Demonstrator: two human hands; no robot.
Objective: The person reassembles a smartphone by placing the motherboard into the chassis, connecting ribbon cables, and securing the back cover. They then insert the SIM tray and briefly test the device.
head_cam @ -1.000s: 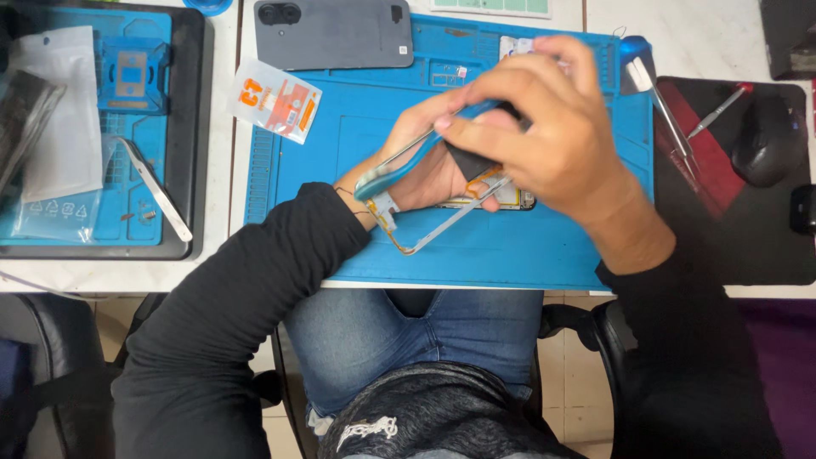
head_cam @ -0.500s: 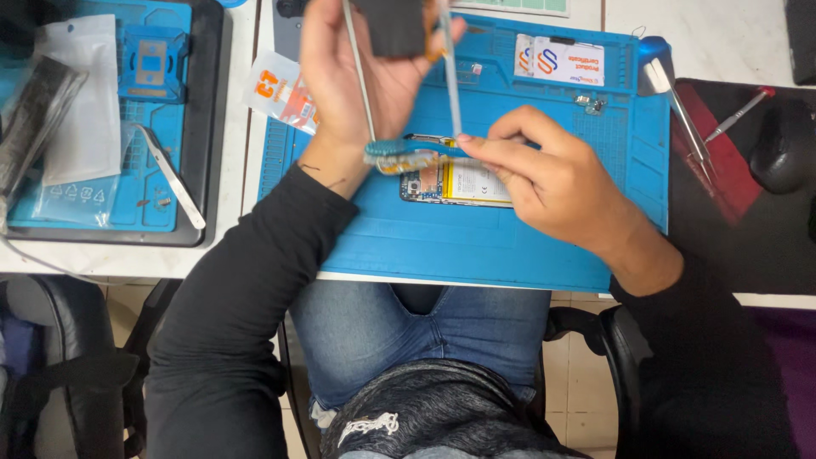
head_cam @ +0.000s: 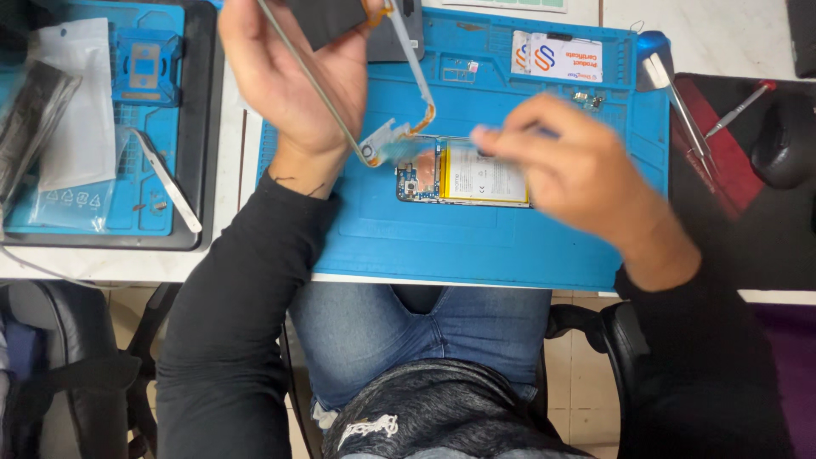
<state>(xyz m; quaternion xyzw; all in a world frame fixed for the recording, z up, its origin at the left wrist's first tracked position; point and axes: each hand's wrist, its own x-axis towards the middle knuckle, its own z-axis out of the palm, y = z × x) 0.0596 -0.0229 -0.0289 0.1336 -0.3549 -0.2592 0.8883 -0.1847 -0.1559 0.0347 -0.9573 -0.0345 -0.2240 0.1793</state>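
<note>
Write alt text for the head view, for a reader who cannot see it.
A left hand lifts a phone's dark screen panel off the opened phone body on a blue work mat; the blurred right hand hovers over it.

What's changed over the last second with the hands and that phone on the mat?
The left hand has lifted the dark screen panel up and away; it now hangs above the opened phone body, joined only by the orange flex strip. The right hand, first over the phone with the left, now reaches along it, blurred. Blue mat and tweezers stayed put.
</note>
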